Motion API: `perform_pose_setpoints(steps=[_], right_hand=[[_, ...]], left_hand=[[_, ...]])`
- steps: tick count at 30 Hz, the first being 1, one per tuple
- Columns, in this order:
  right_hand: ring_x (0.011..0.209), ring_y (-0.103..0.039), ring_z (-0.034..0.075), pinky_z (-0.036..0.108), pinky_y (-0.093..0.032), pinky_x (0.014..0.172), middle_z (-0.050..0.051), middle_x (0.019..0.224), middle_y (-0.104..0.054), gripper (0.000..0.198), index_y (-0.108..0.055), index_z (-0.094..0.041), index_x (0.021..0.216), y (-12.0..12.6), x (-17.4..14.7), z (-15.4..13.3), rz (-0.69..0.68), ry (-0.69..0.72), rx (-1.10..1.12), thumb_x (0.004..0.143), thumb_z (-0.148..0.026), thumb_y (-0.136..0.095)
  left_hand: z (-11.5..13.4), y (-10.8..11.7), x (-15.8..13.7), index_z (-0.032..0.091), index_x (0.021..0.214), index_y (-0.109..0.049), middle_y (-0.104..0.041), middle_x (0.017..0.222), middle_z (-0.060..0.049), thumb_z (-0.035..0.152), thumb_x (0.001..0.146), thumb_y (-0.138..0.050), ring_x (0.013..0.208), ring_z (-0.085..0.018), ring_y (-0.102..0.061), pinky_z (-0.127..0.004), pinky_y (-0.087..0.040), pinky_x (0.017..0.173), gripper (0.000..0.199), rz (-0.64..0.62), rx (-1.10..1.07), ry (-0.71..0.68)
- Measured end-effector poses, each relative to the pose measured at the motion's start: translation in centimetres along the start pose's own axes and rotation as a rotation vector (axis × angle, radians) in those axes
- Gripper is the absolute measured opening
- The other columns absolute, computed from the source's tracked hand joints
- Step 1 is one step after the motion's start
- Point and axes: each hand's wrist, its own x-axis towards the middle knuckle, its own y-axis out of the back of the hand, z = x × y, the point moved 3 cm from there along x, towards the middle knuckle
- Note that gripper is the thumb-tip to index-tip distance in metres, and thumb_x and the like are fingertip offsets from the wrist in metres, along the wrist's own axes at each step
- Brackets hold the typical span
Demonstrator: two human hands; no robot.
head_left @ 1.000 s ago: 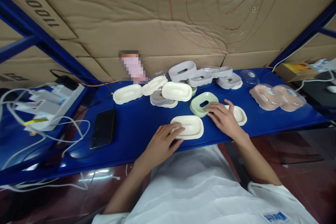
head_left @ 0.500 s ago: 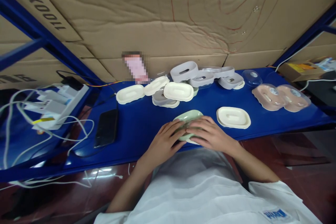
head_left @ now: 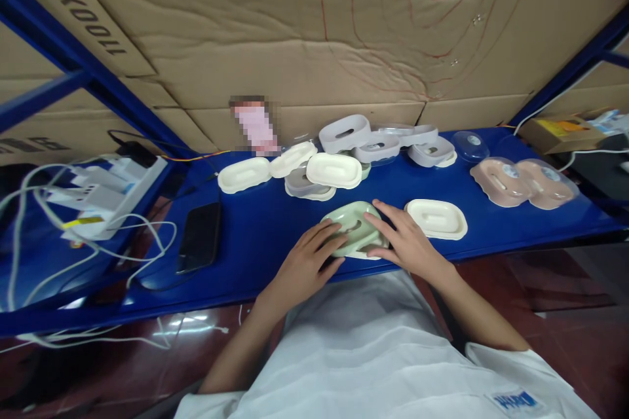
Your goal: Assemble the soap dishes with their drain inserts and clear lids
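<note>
One left hand [head_left: 306, 260], one right hand [head_left: 409, 243], half-curled grip on green dish [head_left: 362, 237], upward-facing, long axis sideways

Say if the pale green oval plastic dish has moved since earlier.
Yes: the green dish has moved left, nearer the black rectangular glass-faced phone.

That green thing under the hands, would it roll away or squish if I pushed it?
The green tray probably wouldn't roll: its shape is low and oblong, not like a ball. Its smooth, molded-looking wall suggests stiff plastic, so it likely won't squish much. The shiny surface might feel slippery, and it may slide on the cream tray showing beneath it.
</note>
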Motion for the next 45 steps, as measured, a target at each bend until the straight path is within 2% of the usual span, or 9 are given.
perform_pose_setpoints(steps=[4,8,14,18,20,23,26,29,45], right_hand=[[0.163,-0.033,0.040,0.057,-0.048,0.123,0.018,0.180,-0.022,0.103,-0.019,-0.031,0.176,0.00,-0.46,0.04,-0.115,-0.032,0.110,0.094,-0.063,-0.074],[0.167,-0.023,0.035,0.050,-0.045,0.127,0.009,0.184,-0.006,0.101,-0.017,-0.040,0.175,0.13,-0.57,0.17,-0.187,-0.083,0.255,0.096,-0.050,-0.078],[0.165,-0.025,0.040,0.056,-0.043,0.126,0.015,0.182,0.013,0.114,-0.002,-0.038,0.176,0.35,-0.50,0.82,-0.155,-0.151,0.358,0.094,-0.044,-0.082],[0.166,-0.022,0.041,0.058,-0.044,0.125,0.017,0.180,0.021,0.121,0.009,-0.036,0.175,0.28,-0.71,0.63,-0.179,-0.135,0.350,0.094,-0.043,-0.081],[0.167,-0.019,0.039,0.057,-0.043,0.126,0.016,0.181,0.020,0.122,0.007,-0.036,0.175,0.23,-0.72,0.42,-0.195,-0.123,0.369,0.094,-0.042,-0.082],[0.168,-0.015,0.036,0.053,-0.040,0.129,0.010,0.183,0.011,0.106,-0.011,-0.038,0.176,0.21,-0.51,0.12,-0.222,-0.095,0.386,0.095,-0.041,-0.081],[0.167,-0.022,0.034,0.051,-0.040,0.130,0.006,0.184,-0.005,0.086,-0.034,-0.040,0.170,0.32,-0.17,0.02,-0.201,-0.077,0.380,0.097,-0.042,-0.079],[0.165,-0.028,0.035,0.052,-0.040,0.129,0.007,0.183,-0.014,0.078,-0.046,-0.039,0.165,0.37,0.02,0.10,-0.165,-0.073,0.365,0.095,-0.043,-0.081],[0.166,-0.027,0.033,0.053,-0.040,0.131,0.009,0.182,-0.020,0.076,-0.045,-0.036,0.165,0.05,-0.20,0.27,-0.186,-0.066,0.367,0.097,-0.043,-0.078]], left_hand=[[0.12,0.10,0.04,0.024,0.144,-0.061,-0.062,0.154,-0.012,0.025,0.105,-0.065,0.151,-0.030,-0.052,-0.056,-0.051,0.125,0.039,0.009,-0.004,0.003],[0.28,0.42,0.08,0.025,0.147,-0.056,-0.060,0.155,-0.012,0.019,0.104,-0.062,0.152,-0.030,-0.052,-0.060,-0.047,0.127,0.044,0.029,-0.022,0.003],[0.38,0.83,0.02,0.027,0.150,-0.053,-0.056,0.157,-0.013,0.019,0.105,-0.061,0.153,-0.031,-0.051,-0.060,-0.047,0.127,0.046,0.061,-0.057,0.024],[0.56,0.60,0.03,0.026,0.147,-0.056,-0.056,0.158,-0.013,0.023,0.107,-0.062,0.153,-0.029,-0.051,-0.056,-0.047,0.128,0.041,-0.017,-0.074,-0.020],[0.66,0.43,0.06,0.026,0.146,-0.057,-0.058,0.157,-0.012,0.023,0.107,-0.062,0.154,-0.028,-0.051,-0.055,-0.045,0.130,0.039,-0.055,-0.069,-0.053],[0.64,0.28,0.10,0.024,0.145,-0.058,-0.060,0.155,-0.013,0.022,0.106,-0.062,0.153,-0.028,-0.052,-0.056,-0.044,0.130,0.038,-0.049,-0.062,-0.066],[0.55,0.18,0.10,0.025,0.145,-0.058,-0.061,0.153,-0.013,0.020,0.105,-0.063,0.151,-0.028,-0.054,-0.058,-0.044,0.130,0.041,-0.029,-0.071,-0.073],[0.43,0.06,0.08,0.025,0.146,-0.057,-0.063,0.152,-0.012,0.020,0.105,-0.063,0.150,-0.028,-0.054,-0.058,-0.043,0.130,0.042,-0.035,-0.075,-0.073],[0.67,0.24,0.06,0.024,0.141,-0.059,-0.065,0.148,-0.012,0.022,0.106,-0.063,0.148,-0.027,-0.056,-0.057,-0.046,0.129,0.035,-0.022,-0.048,-0.081]])
